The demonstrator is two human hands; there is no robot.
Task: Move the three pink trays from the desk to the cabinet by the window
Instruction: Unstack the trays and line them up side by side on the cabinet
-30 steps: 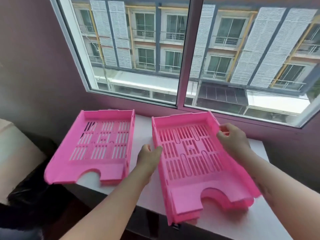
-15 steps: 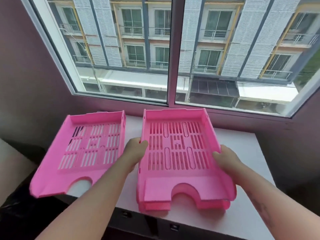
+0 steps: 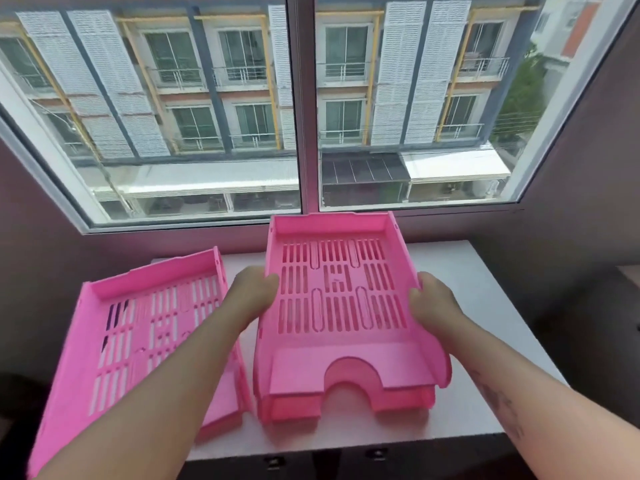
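Two pink slotted trays are nested one in the other, and this stack (image 3: 341, 358) rests on the white cabinet top (image 3: 460, 278) under the window. My left hand (image 3: 254, 292) grips the stack's left wall and my right hand (image 3: 433, 303) grips its right wall. A third pink tray (image 3: 138, 334) lies to the left on the cabinet top, angled, with its near end hanging past the front edge. My left forearm crosses over that tray's right side.
A large window (image 3: 304, 109) with a central mullion sits just behind the trays. Purple walls close in on both sides. Dark cabinet drawers with small handles (image 3: 377, 453) lie below the front edge. A dark object (image 3: 623, 323) stands at the right.
The stack was squared up to face me and now sits straight on the cabinet top. Both hands stayed on its side walls. My view shifted right.
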